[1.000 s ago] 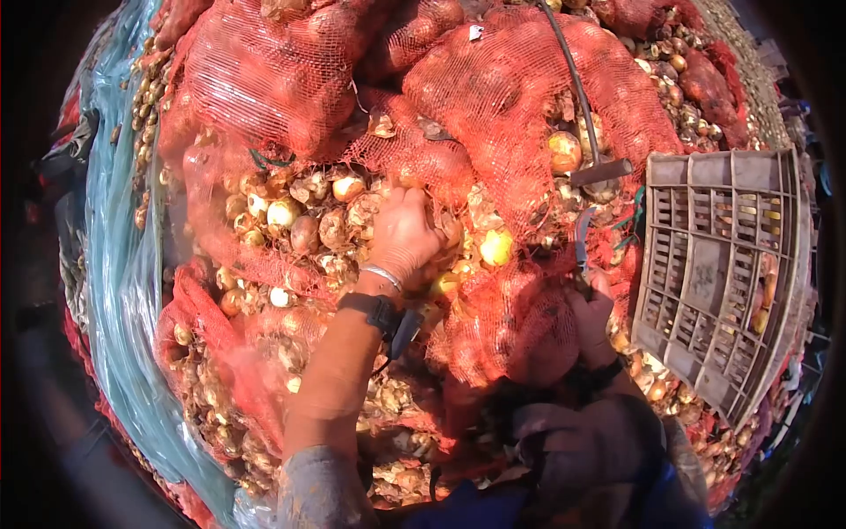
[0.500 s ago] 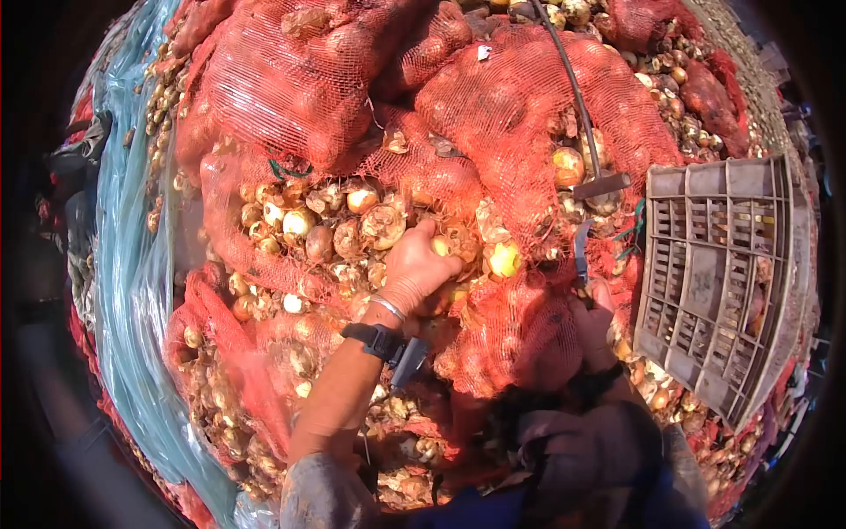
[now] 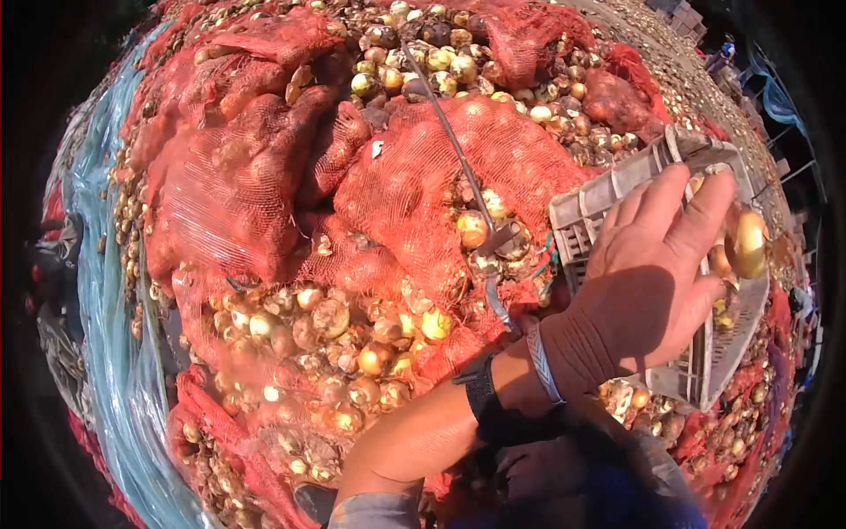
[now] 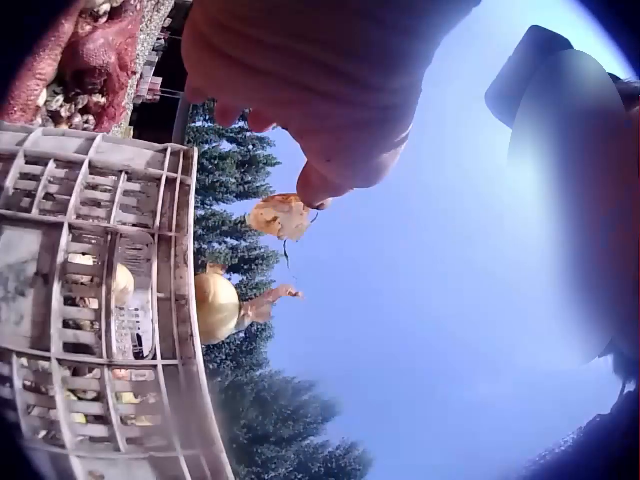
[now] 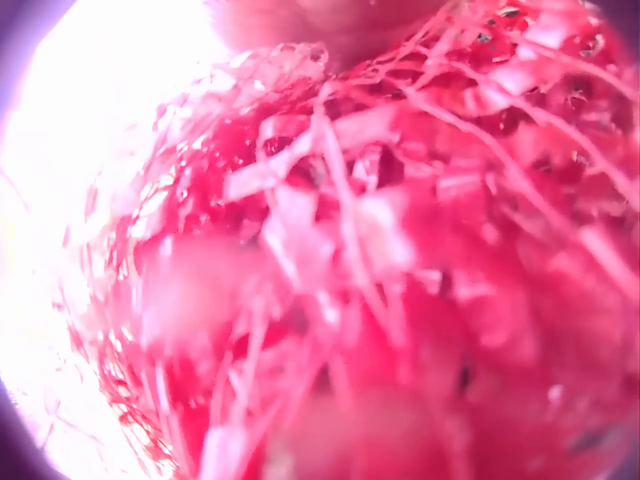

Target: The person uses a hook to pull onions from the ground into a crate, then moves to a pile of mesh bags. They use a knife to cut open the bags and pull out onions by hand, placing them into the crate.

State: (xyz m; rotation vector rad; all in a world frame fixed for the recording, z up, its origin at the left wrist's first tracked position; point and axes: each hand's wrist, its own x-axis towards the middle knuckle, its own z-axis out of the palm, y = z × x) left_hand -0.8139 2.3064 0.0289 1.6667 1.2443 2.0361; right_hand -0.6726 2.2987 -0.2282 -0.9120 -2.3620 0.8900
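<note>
My left hand (image 3: 652, 269) is over the grey plastic crate (image 3: 566, 216), its fingers spread and straight. A yellow onion (image 3: 751, 245) is just beyond the fingertips, apart from them. In the left wrist view the same onion (image 4: 216, 306) shows past the crate's rim, and a scrap of pale skin (image 4: 279, 216) is by a fingertip. My right hand (image 5: 330, 25) is blurred at the top of its wrist view, against red mesh netting (image 5: 380, 240). The left forearm mostly hides it in the head view, where the curved knife blade (image 3: 498, 302) sticks out from its grip.
Red mesh sacks of onions (image 3: 476, 163) pile up ahead. Loose onions (image 3: 330, 317) lie in a torn sack on the left. A long thin rod (image 3: 449, 132) with a thick crosspiece rests on the sacks. Blue plastic sheeting (image 3: 101, 309) runs along the left side.
My left hand took hold of an onion in the pile, swung right over the crate and let go of it. The head view has shifted right and up. The right hand became mostly covered.
</note>
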